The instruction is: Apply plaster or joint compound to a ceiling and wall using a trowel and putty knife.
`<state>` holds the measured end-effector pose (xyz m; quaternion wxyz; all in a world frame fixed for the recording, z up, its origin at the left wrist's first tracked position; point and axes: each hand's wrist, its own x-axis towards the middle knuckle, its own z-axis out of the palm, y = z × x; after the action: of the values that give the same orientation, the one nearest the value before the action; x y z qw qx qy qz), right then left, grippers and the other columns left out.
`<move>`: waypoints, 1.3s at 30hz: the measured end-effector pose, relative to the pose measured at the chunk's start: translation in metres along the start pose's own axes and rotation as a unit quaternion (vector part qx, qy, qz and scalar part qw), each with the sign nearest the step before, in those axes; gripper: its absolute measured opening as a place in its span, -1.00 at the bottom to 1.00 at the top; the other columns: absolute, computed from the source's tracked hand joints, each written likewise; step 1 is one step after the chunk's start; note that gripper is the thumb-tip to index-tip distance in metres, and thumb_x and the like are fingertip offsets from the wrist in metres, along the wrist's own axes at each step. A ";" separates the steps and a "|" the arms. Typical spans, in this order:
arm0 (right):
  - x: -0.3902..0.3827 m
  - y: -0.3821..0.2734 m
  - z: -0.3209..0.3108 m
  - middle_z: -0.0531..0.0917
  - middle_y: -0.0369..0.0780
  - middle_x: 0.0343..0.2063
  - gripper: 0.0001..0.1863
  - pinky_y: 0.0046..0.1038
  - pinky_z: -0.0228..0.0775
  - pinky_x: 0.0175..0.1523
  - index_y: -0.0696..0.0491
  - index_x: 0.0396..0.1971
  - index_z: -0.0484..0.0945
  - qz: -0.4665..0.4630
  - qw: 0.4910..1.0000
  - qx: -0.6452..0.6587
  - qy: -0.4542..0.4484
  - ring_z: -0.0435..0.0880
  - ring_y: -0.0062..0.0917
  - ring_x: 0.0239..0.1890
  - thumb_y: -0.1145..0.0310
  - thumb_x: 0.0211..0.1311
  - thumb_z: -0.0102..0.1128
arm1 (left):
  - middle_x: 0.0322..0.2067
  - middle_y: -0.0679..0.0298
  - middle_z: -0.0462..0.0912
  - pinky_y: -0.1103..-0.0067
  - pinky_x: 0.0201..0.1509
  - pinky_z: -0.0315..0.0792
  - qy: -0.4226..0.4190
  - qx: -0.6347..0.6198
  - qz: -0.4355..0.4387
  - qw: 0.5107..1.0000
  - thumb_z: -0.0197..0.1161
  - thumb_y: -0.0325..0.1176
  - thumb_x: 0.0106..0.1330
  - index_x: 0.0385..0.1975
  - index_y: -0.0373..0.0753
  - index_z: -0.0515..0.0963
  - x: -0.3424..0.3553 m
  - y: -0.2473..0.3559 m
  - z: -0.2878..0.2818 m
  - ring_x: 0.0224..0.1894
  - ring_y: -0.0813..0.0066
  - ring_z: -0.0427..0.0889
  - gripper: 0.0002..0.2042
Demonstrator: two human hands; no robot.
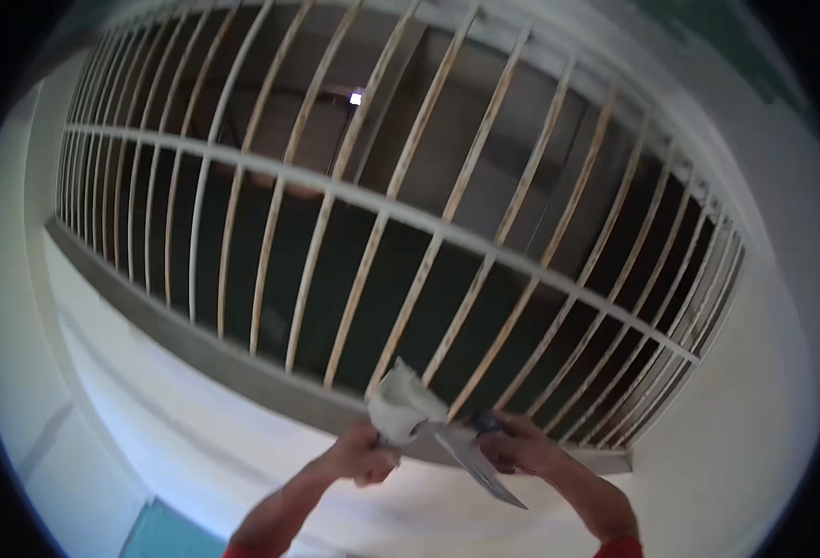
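My left hand (pixel 362 454) is closed at the lower left of a whitish, rounded thing (pixel 404 405) with a ragged upper tip. Whether that is a lump of putty or a container is too blurred to tell. To its right, my right hand (pixel 518 446) is wrapped round the dark blue handle of what looks like a flat metal scraper. The scraper's grey blade (pixel 481 471) slants down to the right between my hands, its upper end touching or overlapping the whitish thing. Both hands are raised in front of the window's lower edge.
Ahead is a window grille (pixel 438 226) of white bars, many stained with rust. Beneath it runs a grey sill (pixel 205 365) above a white wall (pixel 215 428). A dark room lies behind the bars, with a small bright light. A green surface (pixel 170 535) shows at lower left.
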<state>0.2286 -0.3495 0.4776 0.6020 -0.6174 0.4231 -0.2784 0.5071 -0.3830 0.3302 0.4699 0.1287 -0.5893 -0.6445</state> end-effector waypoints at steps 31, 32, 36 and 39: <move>0.290 -0.531 0.157 0.57 -0.18 -0.03 -0.73 -0.13 0.46 0.00 -0.03 -0.02 0.48 -0.454 0.314 -0.650 0.522 0.64 -0.15 -0.12 0.24 0.35 0.00 | -0.62 0.35 0.44 0.64 -0.50 0.25 0.412 0.026 -0.102 0.905 0.09 -0.47 0.28 -0.49 -0.23 0.41 -0.204 -0.104 -0.064 -0.56 0.63 0.33 -0.90; 0.284 -0.527 0.146 0.58 -0.17 -0.05 -0.72 -0.14 0.48 -0.03 -0.02 -0.01 0.49 -0.463 0.298 -0.644 0.531 0.65 -0.16 -0.14 0.26 0.34 0.01 | -0.62 0.35 0.43 0.63 -0.51 0.25 0.411 0.031 -0.103 0.905 0.09 -0.47 0.28 -0.49 -0.22 0.41 -0.206 -0.109 -0.068 -0.56 0.63 0.34 -0.90; 0.265 -0.511 0.096 0.58 -0.17 -0.07 -0.66 -0.15 0.50 -0.08 -0.06 0.08 0.46 -0.483 0.260 -0.625 0.555 0.67 -0.18 -0.15 0.23 0.33 0.01 | -0.62 0.37 0.43 0.62 -0.51 0.26 0.408 0.041 -0.106 0.906 0.09 -0.46 0.29 -0.48 -0.22 0.39 -0.208 -0.123 -0.073 -0.56 0.64 0.34 -0.90; 0.240 -0.502 0.046 0.56 -0.20 0.01 -0.59 -0.14 0.49 -0.05 -0.14 0.18 0.38 -0.459 0.258 -0.625 0.576 0.65 -0.16 -0.10 0.15 0.37 -0.03 | -0.67 0.39 0.40 0.62 -0.63 0.20 0.373 0.049 -0.116 0.919 0.10 -0.41 0.32 -0.44 -0.24 0.41 -0.196 -0.130 -0.081 -0.65 0.65 0.29 -0.90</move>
<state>0.4787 -0.5739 0.9231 -0.6022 -0.5696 0.3463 -0.4393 0.6095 -0.3042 0.1178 0.5707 0.4502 -0.3832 -0.5700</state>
